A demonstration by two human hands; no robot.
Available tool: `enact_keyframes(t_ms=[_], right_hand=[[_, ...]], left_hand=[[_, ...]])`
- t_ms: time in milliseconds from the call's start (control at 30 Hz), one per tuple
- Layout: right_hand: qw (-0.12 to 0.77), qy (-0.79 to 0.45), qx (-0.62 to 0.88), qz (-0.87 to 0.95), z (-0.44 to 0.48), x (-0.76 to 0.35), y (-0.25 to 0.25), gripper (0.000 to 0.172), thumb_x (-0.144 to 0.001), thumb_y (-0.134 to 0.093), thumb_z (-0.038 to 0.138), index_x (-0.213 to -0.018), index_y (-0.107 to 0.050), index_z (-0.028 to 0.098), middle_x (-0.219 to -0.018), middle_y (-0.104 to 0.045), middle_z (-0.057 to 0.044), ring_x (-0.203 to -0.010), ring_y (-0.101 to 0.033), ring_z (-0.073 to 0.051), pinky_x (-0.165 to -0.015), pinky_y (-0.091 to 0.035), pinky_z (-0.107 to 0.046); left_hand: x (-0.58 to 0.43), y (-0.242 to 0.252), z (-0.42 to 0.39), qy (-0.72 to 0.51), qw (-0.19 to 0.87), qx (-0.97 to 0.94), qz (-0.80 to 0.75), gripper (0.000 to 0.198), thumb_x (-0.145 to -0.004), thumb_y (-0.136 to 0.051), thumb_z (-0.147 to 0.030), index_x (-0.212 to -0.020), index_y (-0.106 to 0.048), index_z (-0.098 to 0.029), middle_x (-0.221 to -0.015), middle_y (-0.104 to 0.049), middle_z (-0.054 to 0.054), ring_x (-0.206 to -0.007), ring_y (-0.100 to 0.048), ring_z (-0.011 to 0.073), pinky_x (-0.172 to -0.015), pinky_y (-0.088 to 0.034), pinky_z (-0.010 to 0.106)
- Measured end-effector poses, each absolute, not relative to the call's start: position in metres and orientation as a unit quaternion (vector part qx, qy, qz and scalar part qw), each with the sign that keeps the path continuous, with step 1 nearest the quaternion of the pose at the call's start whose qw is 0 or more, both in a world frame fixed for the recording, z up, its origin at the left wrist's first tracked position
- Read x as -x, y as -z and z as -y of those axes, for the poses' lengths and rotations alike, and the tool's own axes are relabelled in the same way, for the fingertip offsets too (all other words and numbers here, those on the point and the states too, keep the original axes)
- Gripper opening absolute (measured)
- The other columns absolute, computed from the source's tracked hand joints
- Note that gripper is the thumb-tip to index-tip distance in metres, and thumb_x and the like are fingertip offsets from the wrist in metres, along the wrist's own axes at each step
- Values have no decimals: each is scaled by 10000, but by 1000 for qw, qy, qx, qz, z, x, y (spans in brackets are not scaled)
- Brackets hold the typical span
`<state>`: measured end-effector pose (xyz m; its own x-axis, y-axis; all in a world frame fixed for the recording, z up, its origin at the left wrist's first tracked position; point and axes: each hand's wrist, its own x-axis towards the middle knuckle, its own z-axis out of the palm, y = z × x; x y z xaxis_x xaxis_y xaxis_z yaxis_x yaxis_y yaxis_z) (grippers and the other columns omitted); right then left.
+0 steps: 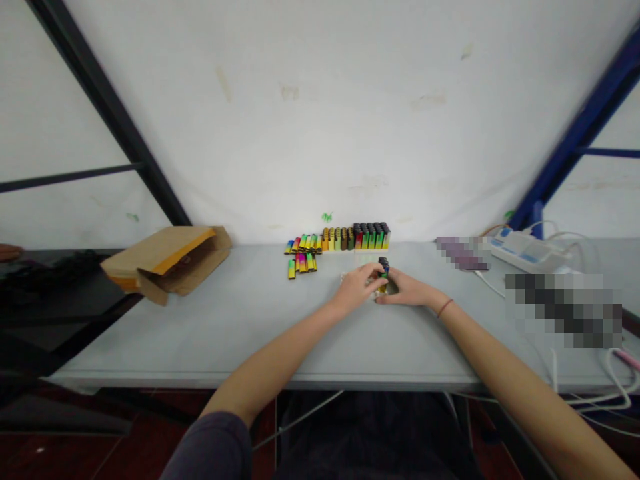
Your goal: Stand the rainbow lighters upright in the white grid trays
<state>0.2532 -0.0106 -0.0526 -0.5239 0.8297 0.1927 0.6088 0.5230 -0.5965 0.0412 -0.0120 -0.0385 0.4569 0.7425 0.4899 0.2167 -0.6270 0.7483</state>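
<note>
The small bunch of dark-topped cylinders (383,265) I am watching sits right of the table's middle, between the two hands. Its long axis runs about upright, the dark ends up and a golden end down; I cannot tell whether it leans or whether its foot touches the table.

The left hand (356,288) is on its left side, thumb and forefinger closed on it. The right hand (411,289) curves round its right side, thumb and forefinger spread apart; I cannot make out whether they touch it. The hands are nearly together, with the bunch filling most of the gap. Some clear plastic (371,294) shows by the left hand, too small for me to read further. A red band (445,307) circles the right wrist.

Just beyond, I see black-topped cylinders (371,236) standing upright in rows, their tops up. Gold-topped cylinders (339,238) stand against their left side, and further left shiny coloured tubes (305,262) lie in a loose group.

At the far left of the table (280,333), an open cardboard box (160,252) lies on its side, mouth facing right and near. Far right, I find a white power strip (523,251) with plugs and cables, beside patches blurred out in blocks.
</note>
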Motion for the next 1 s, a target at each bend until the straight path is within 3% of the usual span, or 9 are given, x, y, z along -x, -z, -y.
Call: enact_keyframes(t_ms=[100, 333, 433, 500, 633, 733, 800, 1000], right_hand=[[241, -235, 432, 837, 11, -254, 53, 694, -789, -808, 545, -1347, -611, 182, -1340, -677, -158, -1259, -627, -381, -1135, -472, -575], [252, -240, 443, 826, 9, -256, 58, 728, -766, -820, 592, -1327, -626, 169, -1285, -703, -172, -1188, -659, -390, -1077, -519, -591], [261, -237, 429, 832, 8, -257, 58, 821, -754, -831, 609, -1418, -583, 194, -1376, -675, -167, -1284, -621, -401, -1150, -459, -607], [257, -238, 431, 832, 8, -258, 57, 848, -749, -829, 629, -1437, -577, 201, -1398, -667, -167, -1303, -613, -408, -1167, -442, -612], [247, -234, 443, 830, 7, -258, 57, 847, -739, -823, 655, -1412, -598, 193, -1381, -676, -171, -1297, -617, -421, -1166, -447, -618], [242, -231, 449, 829, 7, -258, 58, 853, -735, -817, 670, -1399, -601, 180, -1381, -671, -178, -1296, -618, -423, -1171, -445, -617], [242, -228, 449, 830, 7, -257, 59, 854, -736, -812, 675, -1398, -598, 179, -1386, -666, -178, -1296, -619, -417, -1177, -441, -609], [247, -232, 442, 831, 6, -259, 60, 814, -737, -816, 661, -1375, -613, 198, -1363, -683, -165, -1268, -637, -406, -1154, -464, -606]], left_hand=[[-40, 41, 11, -407, 259, -826, -292, 171, -950, -676, -313, -1093, -733, -241, -1083, -770, 66, -1000, -720, 230, -1009, -541, 372], [-31, 30, 11, -346, 64, -897, -266, 327, -1022, -558, -364, -1267, -740, -247, -1219, -704, 112, -1118, -668, 237, -1037, -532, 386], [-6, 10, -2, -323, 0, -884, -339, 381, -1028, -534, -389, -1331, -711, -240, -1205, -708, 114, -1149, -662, 252, -1073, -505, 392], [25, -3, -19, -334, -22, -820, -465, 403, -1049, -451, -327, -1333, -706, -198, -1249, -707, 135, -1218, -647, 262, -1105, -475, 383], [100, -9, -53, -234, 1, -669, -706, 467, -1046, -398, -376, -1294, -729, -158, -1290, -721, 188, -1204, -679, 317, -1013, -513, 388], [136, 3, -68, -112, 91, -635, -759, 570, -994, -466, -589, -1196, -782, -160, -1226, -766, 201, -1188, -701, 353, -917, -536, 360], [143, 10, -72, -77, 113, -635, -760, 548, -948, -533, -626, -1109, -813, -184, -1195, -786, 182, -1159, -721, 346, -858, -537, 328], [134, 8, -72, -57, 119, -642, -755, 320, -924, -614, -432, -950, -829, -196, -1040, -825, 138, -1027, -768, 303, -769, -539, 293]])
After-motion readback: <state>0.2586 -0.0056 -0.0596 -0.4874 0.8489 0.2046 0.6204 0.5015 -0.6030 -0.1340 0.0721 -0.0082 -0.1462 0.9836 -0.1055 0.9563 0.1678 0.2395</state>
